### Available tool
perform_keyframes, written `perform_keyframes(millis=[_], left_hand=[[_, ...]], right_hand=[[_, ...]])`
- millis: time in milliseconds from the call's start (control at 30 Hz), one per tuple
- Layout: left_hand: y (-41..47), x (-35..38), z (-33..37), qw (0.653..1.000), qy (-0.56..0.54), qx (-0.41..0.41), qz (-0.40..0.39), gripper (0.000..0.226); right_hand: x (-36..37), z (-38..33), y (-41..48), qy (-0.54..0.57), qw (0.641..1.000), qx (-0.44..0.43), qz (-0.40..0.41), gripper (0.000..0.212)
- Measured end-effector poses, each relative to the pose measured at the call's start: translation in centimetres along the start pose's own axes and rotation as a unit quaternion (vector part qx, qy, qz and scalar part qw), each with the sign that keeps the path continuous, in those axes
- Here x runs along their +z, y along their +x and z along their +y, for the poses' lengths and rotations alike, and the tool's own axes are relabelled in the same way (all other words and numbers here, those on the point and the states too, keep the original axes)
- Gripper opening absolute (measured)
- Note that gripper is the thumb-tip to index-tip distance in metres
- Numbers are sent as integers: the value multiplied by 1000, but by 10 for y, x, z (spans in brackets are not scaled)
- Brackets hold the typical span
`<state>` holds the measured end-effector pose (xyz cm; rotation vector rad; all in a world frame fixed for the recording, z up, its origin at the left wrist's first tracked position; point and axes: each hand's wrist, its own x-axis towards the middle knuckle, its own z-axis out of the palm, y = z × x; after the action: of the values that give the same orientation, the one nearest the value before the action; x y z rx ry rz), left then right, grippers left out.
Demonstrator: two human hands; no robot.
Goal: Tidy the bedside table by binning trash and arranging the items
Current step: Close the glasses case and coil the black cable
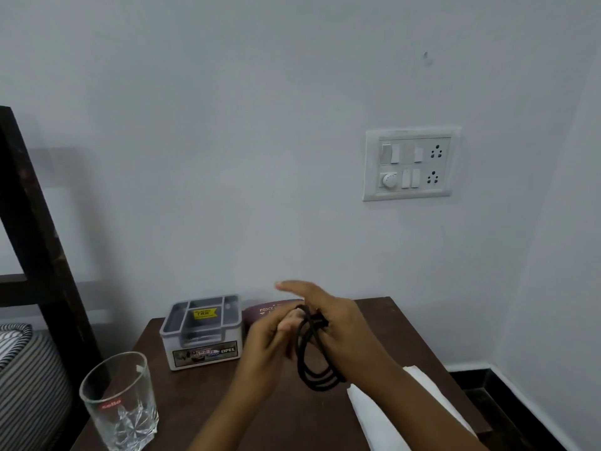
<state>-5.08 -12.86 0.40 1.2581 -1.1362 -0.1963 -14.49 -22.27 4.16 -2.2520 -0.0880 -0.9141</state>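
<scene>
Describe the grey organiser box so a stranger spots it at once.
On the dark wooden bedside table, look to the back left, by the wall. The grey organiser box stands there, behind the clear glass and left of a maroon case. Only it has open top compartments and a yellow sticker.

"OPEL" on organizer box [201, 333], "cello" on glass [118, 402]
</scene>
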Motion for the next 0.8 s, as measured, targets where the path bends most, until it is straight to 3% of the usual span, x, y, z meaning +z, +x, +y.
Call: perform_keyframes(millis=[67, 167, 333, 400, 467, 534, 600, 700, 800], left_hand=[[-5, 13, -4, 996, -27, -76, 30, 32], [-14, 24, -8, 983, -76, -147, 74, 31], [-33, 36, 0, 969, -92, -212, 82, 28], [-38, 41, 1, 968, -69, -232, 62, 22], [-44, 42, -1, 964, -78, -248, 54, 21], [-44, 43, 3, 945, -144, -281, 84, 19], [-48, 42, 6, 926, -205, -302, 96, 19], [-60, 33, 6, 922, -235, -298, 71, 33], [-69, 26, 3, 958, -157, -232, 62, 36]], right_hand=[[4, -1, 4, 10, 999, -14, 32, 36], [3, -2, 5, 58, 993, 65, 82, 18], [6, 12, 9, 159, 957, 196, 146, 22], [11, 13, 9, 144, 947, 238, 162, 32], [12, 15, 4, 48, 955, 259, 137, 45], [14, 19, 0, -124, 960, 223, 113, 40], [14, 20, -4, -253, 941, 193, 112, 27], [12, 27, -5, -298, 914, 250, 114, 9], [13, 33, -10, -294, 900, 306, 101, 13]])
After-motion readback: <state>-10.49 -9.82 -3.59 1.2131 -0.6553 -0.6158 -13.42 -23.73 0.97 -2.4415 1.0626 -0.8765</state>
